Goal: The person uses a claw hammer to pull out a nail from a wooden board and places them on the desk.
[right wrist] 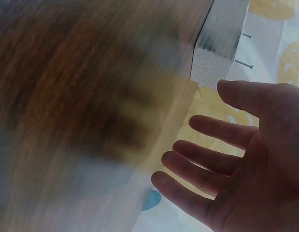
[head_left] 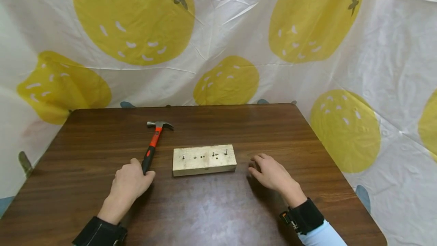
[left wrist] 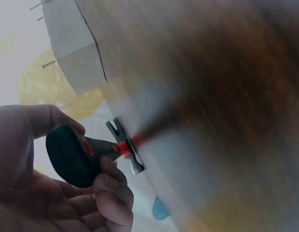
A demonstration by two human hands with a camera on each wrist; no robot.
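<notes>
While the left grip (head_left: 129,180) is pinching the butt end of that red-and-black hammer (head_left: 152,145), left of the wood block (head_left: 205,161) with 3 nails (head_left: 226,152) poking up, the right grip (head_left: 272,173) just hangs wide and relaxed over the desk (head_left: 211,204), near the block's right end.

Facing forward and down from the head over the table (head_left: 205,210), close and tilted from each wrist along left hand (head_left: 128,182) and right hand (head_left: 273,174), sharing the wooden block (head_left: 205,163), from opposite ends at the wrists.
</notes>
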